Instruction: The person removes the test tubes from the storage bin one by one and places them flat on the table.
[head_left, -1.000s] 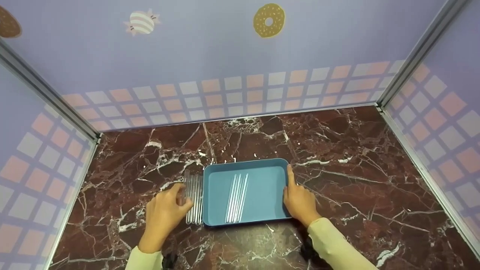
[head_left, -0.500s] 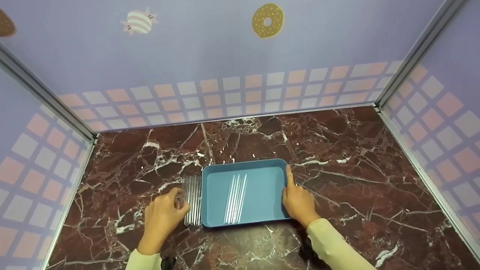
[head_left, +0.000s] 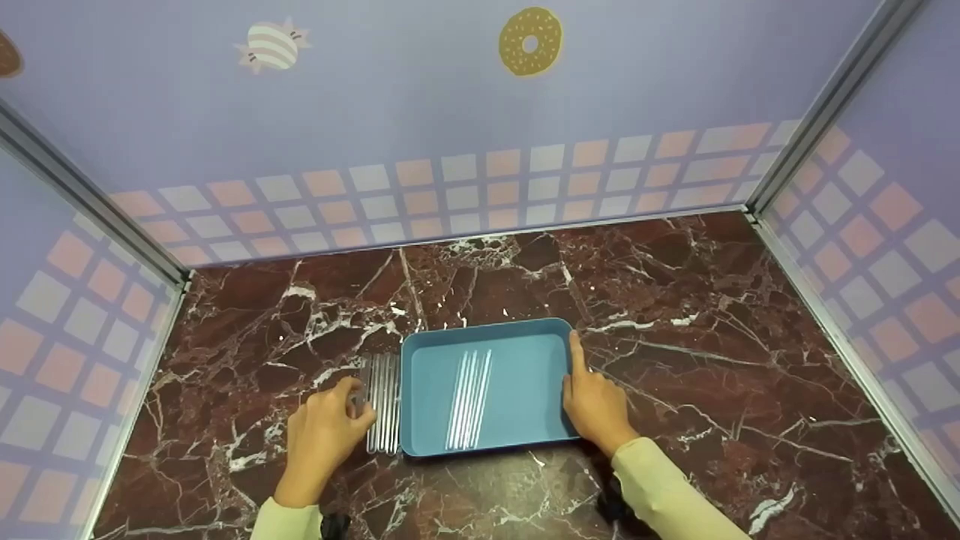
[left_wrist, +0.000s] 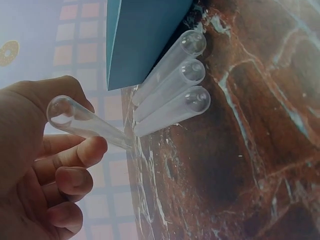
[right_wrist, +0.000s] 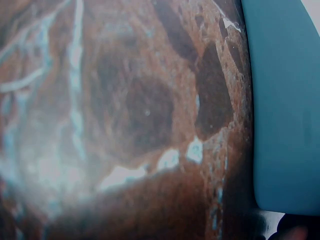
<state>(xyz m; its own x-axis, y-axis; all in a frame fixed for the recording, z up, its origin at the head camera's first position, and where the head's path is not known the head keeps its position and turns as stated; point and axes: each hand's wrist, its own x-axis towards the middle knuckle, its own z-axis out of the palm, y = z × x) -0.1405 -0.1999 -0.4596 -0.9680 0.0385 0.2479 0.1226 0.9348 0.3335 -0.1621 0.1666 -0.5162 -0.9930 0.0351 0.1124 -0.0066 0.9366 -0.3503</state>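
My left hand (head_left: 322,431) pinches a clear test tube (left_wrist: 95,122) between thumb and fingers, its rounded end towards the left wrist camera. The held tube slants beside a row of clear test tubes (head_left: 385,409), which lie on the table against the left side of a blue tray (head_left: 491,448). In the left wrist view, three lying tubes (left_wrist: 172,82) show their round ends. Several more tubes (head_left: 469,401) lie side by side in the tray, left of its middle. My right hand (head_left: 600,405) grips the tray's right wall, thumb at the rim and index finger straight along the outside.
The table (head_left: 712,390) has a dark red marble pattern with white veins. A lilac back wall (head_left: 420,97) with printed squares stands behind it, and side panels (head_left: 892,247) close off left and right. The right wrist view shows mostly tabletop and the tray's outer wall.
The left hand, pinching the tube, has dropped slightly nearer the person beside the row of tubes. The head view has shifted a little. The right hand stays on the tray.
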